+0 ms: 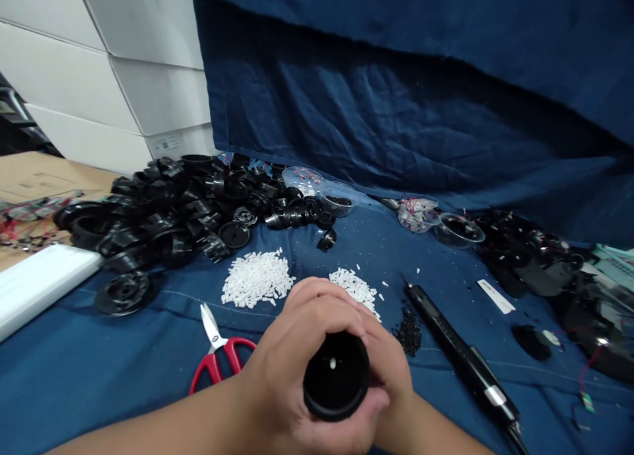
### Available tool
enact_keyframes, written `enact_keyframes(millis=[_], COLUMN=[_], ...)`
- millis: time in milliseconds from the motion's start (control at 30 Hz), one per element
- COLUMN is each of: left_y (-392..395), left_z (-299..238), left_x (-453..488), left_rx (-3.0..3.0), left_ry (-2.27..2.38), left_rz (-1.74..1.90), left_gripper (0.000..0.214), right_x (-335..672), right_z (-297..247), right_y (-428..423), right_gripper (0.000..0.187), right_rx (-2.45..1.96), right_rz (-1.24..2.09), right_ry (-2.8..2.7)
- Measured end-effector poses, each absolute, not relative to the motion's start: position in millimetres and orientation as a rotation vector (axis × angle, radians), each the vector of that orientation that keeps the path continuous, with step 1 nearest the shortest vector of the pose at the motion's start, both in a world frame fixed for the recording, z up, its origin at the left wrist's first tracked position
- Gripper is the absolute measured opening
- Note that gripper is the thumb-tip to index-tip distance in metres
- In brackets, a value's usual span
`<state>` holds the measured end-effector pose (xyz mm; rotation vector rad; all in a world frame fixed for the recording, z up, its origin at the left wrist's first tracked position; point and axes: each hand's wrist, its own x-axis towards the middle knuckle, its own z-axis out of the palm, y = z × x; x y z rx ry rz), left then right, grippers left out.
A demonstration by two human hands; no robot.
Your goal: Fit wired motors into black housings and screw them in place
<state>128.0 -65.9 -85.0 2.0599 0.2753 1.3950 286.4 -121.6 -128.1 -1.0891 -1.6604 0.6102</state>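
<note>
Both hands are wrapped round a black cylindrical plastic housing (337, 402), its round open end facing me. My left hand (292, 349) curls around its left side and top, and my right hand (391, 362) closes on its right side. Deep inside the dark bore a small white piece shows. Behind the hands lie two piles of small white plastic pieces, a larger pile (257, 278) and a smaller pile (354, 287) partly covered by my fingers. Red-handled scissors (218, 349) lie open at the left, partly behind my left wrist.
A black electric screwdriver (460, 352) lies at the right, beside small black screws (409, 329). Black plastic parts (173, 207) are heaped at back left, near stacked white boxes (148, 65). Clear tubs (458, 230) stand at the back. More dark parts (545, 257) and wires cover the right.
</note>
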Motion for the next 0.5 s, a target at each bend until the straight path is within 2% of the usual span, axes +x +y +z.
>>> enact_keyframes(millis=[100, 333, 400, 500], left_y=[-65.2, -62.3, -61.5, -59.3], left_z=[-87.1, -87.7, -86.0, -87.5], left_x=[126.4, 122.7, 123.3, 126.0], left_rx=[2.015, 2.050, 2.059, 2.032], left_ry=[0.253, 0.139, 0.148, 0.130], left_rz=[1.340, 1.210, 1.210, 1.229], left_gripper=[0.048, 0.049, 0.050, 0.058], right_x=[286.0, 286.3, 286.6, 286.6], right_z=[-127.6, -136.4, -135.7, -129.3], right_y=[-124.1, -125.8, -124.6, -121.1], right_gripper=[0.023, 0.007, 0.013, 0.033], right_rx=[-1.053, -0.880, -0.873, -0.884], right_rz=[0.734, 0.711, 0.705, 0.691], right_ry=[-1.659, -1.668, -1.675, -1.691])
